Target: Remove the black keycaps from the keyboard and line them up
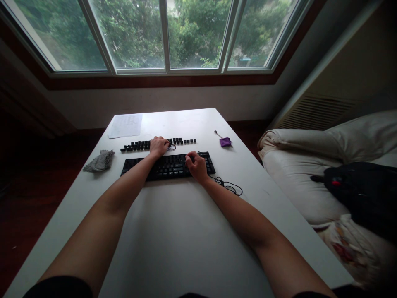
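A black keyboard (pixel 169 169) lies across the white table, some of it hidden under my left forearm. Behind it stretch rows of loose black keycaps (pixel 139 145). My left hand (pixel 159 146) is over these keycaps with its fingers curled together; what they grip is hidden. Right beside its fingertips is a small ring-shaped thing (pixel 171 147), too small to name. Over the right part of the keyboard, my right hand (pixel 197 166) has its thumb and fingers pinched together; anything between them is too small to make out.
The keyboard's black cable (pixel 228 185) lies coiled at right. A crumpled grey cloth (pixel 99 161) sits at left, printed paper (pixel 125 125) at the far left corner. Right of the keycaps are a purple cloth (pixel 225 142) and a thin brush-like stick (pixel 218 134). A sofa (pixel 288 174) flanks the table.
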